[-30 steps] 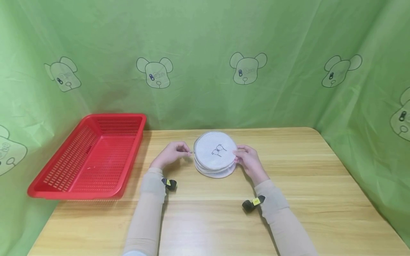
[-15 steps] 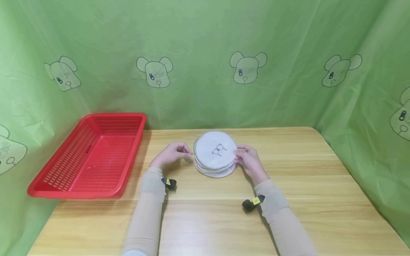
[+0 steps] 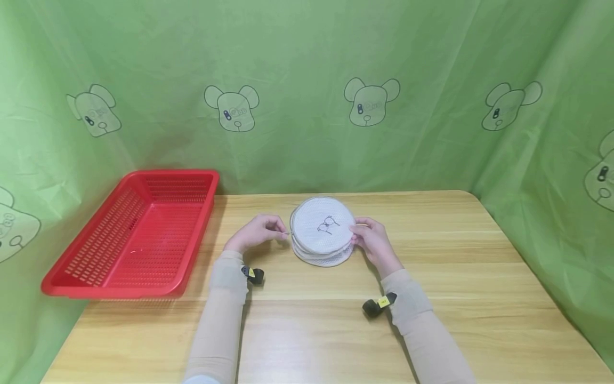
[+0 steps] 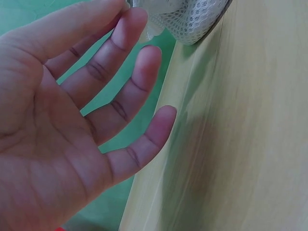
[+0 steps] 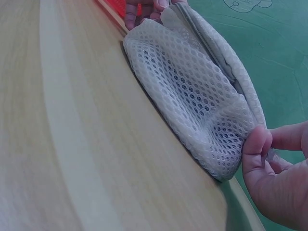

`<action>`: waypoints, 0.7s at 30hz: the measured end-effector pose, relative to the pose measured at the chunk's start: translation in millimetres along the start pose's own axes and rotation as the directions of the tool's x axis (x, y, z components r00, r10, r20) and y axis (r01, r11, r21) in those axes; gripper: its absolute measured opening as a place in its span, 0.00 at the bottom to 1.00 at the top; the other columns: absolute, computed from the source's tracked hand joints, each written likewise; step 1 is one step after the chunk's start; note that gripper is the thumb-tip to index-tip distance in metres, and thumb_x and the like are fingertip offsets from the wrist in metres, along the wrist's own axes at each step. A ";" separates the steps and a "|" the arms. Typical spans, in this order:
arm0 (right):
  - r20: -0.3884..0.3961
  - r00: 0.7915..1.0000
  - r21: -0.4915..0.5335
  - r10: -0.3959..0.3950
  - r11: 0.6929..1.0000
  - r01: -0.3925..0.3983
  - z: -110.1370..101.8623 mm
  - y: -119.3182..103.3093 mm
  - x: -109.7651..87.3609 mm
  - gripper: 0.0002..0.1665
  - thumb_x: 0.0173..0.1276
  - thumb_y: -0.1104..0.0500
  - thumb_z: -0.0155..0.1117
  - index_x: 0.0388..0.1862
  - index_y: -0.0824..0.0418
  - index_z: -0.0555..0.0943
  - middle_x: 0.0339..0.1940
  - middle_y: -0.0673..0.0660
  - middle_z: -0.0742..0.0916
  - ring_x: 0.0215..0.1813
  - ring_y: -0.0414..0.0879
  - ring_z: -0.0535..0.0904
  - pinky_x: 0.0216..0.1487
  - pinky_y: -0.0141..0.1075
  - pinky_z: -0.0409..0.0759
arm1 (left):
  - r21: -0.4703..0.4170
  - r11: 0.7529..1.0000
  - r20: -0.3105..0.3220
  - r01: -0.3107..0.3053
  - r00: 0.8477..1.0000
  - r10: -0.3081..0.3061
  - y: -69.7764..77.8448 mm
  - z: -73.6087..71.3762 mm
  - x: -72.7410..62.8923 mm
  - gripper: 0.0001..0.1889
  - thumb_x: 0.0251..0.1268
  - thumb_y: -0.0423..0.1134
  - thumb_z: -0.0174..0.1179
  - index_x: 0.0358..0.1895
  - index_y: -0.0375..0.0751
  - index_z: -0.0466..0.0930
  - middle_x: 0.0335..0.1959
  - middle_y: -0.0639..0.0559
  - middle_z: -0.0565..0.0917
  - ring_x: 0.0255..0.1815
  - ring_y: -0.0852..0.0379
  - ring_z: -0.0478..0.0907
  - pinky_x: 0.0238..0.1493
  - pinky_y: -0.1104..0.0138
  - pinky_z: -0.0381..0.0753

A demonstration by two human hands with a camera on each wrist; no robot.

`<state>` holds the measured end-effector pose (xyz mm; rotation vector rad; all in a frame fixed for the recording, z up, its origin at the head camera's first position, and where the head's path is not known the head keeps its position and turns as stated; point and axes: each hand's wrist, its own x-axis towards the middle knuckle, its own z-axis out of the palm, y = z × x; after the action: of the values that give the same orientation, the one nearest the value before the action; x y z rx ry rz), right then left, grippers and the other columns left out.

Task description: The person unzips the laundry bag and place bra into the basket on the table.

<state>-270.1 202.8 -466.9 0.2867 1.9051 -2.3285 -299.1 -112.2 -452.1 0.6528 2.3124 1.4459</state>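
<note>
A round, white mesh laundry bag (image 3: 312,218) with a small dark line drawing on top stands on the wooden table, its mesh sides sagging. In the right wrist view a grey zipper (image 5: 209,45) runs round under its lid. My left hand (image 3: 256,232) pinches the small zipper pull at the bag's left edge between thumb and index finger; the other fingers are spread in the left wrist view. At the opposite edge my right hand (image 3: 374,242) pinches the rim with thumb and fingers, the thumb lying on top. The bag's far side is hidden.
A red perforated plastic basket (image 3: 165,234) stands at the left of the table (image 3: 455,266). Green curtains (image 3: 297,149) with bear-head drawings enclose the back and both sides, close behind the table's far edge.
My left hand has shifted very slightly toward the front along the bag's left edge. The right hand and the bag have stayed in place.
</note>
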 end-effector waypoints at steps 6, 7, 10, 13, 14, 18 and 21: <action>0.004 1.000 -0.003 0.007 1.000 -0.007 -1.3 0.1 -0.2 0.20 0.67 0.71 0.58 0.57 0.73 0.69 0.22 0.48 0.80 0.23 0.35 0.75 0.28 0.25 0.80 | 0.005 1.000 -0.001 0.011 1.000 -0.011 -0.2 -0.2 0.5 0.05 0.61 0.34 0.65 0.38 0.37 0.81 0.40 0.32 0.85 0.44 0.38 0.82 0.54 0.61 0.74; 0.008 1.000 -0.002 0.009 1.000 -0.009 -1.9 0.0 -0.4 0.21 0.67 0.71 0.58 0.57 0.73 0.69 0.23 0.48 0.80 0.23 0.35 0.75 0.28 0.25 0.80 | 0.006 1.000 -0.003 0.012 1.000 -0.012 -0.5 -0.1 0.7 0.05 0.61 0.34 0.65 0.38 0.37 0.81 0.40 0.33 0.85 0.44 0.38 0.82 0.54 0.61 0.74; 0.017 1.000 -0.001 0.016 1.000 -0.016 -2.9 -0.3 -0.5 0.22 0.66 0.70 0.59 0.58 0.72 0.69 0.24 0.48 0.81 0.24 0.36 0.75 0.28 0.25 0.80 | 0.009 1.000 -0.008 0.017 1.000 -0.017 -0.9 -0.3 1.1 0.05 0.62 0.34 0.64 0.39 0.37 0.81 0.40 0.33 0.85 0.45 0.39 0.82 0.56 0.60 0.73; 0.036 0.999 -0.011 0.021 1.000 -0.020 -4.2 -1.1 -0.3 0.25 0.66 0.69 0.60 0.61 0.73 0.67 0.25 0.48 0.81 0.25 0.36 0.75 0.29 0.25 0.79 | 0.013 1.000 -0.014 0.021 1.000 -0.021 -1.2 -0.7 1.0 0.05 0.63 0.34 0.63 0.40 0.37 0.81 0.41 0.33 0.85 0.45 0.39 0.82 0.57 0.59 0.72; 0.037 0.999 -0.016 0.022 1.000 -0.021 -4.2 -1.3 -0.1 0.25 0.66 0.69 0.60 0.61 0.72 0.68 0.25 0.48 0.81 0.25 0.36 0.75 0.29 0.25 0.79 | 0.016 1.000 -0.015 0.023 1.000 -0.022 -1.3 -0.8 1.0 0.06 0.63 0.35 0.63 0.40 0.37 0.81 0.41 0.33 0.85 0.45 0.39 0.82 0.57 0.59 0.72; 0.053 0.998 -0.036 0.023 0.999 -0.022 -4.9 -2.6 -0.5 0.27 0.66 0.68 0.60 0.63 0.73 0.67 0.25 0.47 0.80 0.26 0.36 0.75 0.29 0.25 0.79 | 0.024 0.999 -0.023 0.027 0.999 -0.026 -2.4 -0.8 1.1 0.06 0.63 0.36 0.63 0.40 0.38 0.81 0.41 0.33 0.85 0.46 0.39 0.81 0.57 0.59 0.71; 0.051 0.999 -0.048 0.020 0.999 -0.017 -4.5 -3.4 -1.3 0.27 0.67 0.67 0.60 0.63 0.73 0.66 0.26 0.47 0.80 0.27 0.36 0.75 0.30 0.25 0.79 | 0.025 0.999 -0.032 0.029 0.999 -0.028 -3.0 -0.7 1.0 0.06 0.63 0.37 0.63 0.40 0.39 0.81 0.41 0.33 0.84 0.46 0.39 0.81 0.57 0.59 0.71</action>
<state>-269.3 207.9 -464.2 0.2363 1.9222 -2.2531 -300.9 -113.3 -454.6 0.6057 2.3579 1.4264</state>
